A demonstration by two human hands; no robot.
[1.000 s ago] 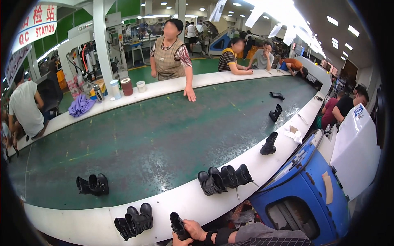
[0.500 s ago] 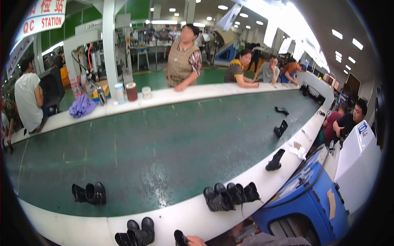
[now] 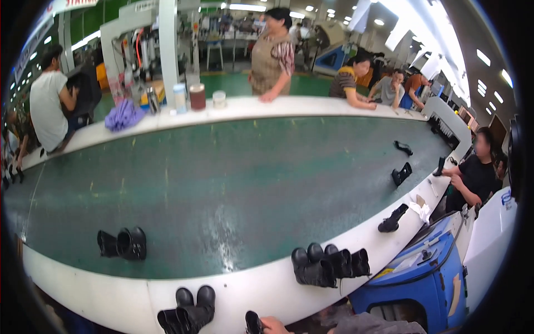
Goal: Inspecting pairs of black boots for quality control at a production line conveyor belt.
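Note:
At the lower edge, my right hand [image 3: 273, 325] is closed on a black boot [image 3: 253, 322], its fingers against the boot's right side. Much of this boot is cut off by the picture's edge. My left hand is out of view. Just left of the held boot, a pair of black boots [image 3: 199, 313] stands on the white ledge [image 3: 128, 289]. More black boots [image 3: 311, 268] are grouped on the ledge to the right. A grey cloth-covered part of me [image 3: 367, 324] shows at the bottom right.
Boots [image 3: 131, 243] ride the green conveyor belt [image 3: 183, 183]; two dark items lie far right. A single boot [image 3: 393, 219] and white paper [image 3: 421, 211] rest on the right ledge, beside a blue machine [image 3: 411, 278]. Co-workers line the far side; one person [image 3: 473, 178] stands at right.
My view has tilted down and turned slightly left. The person at the right now stands nearer the ledge with a black boot in hand. My right hand keeps its hold on the boot.

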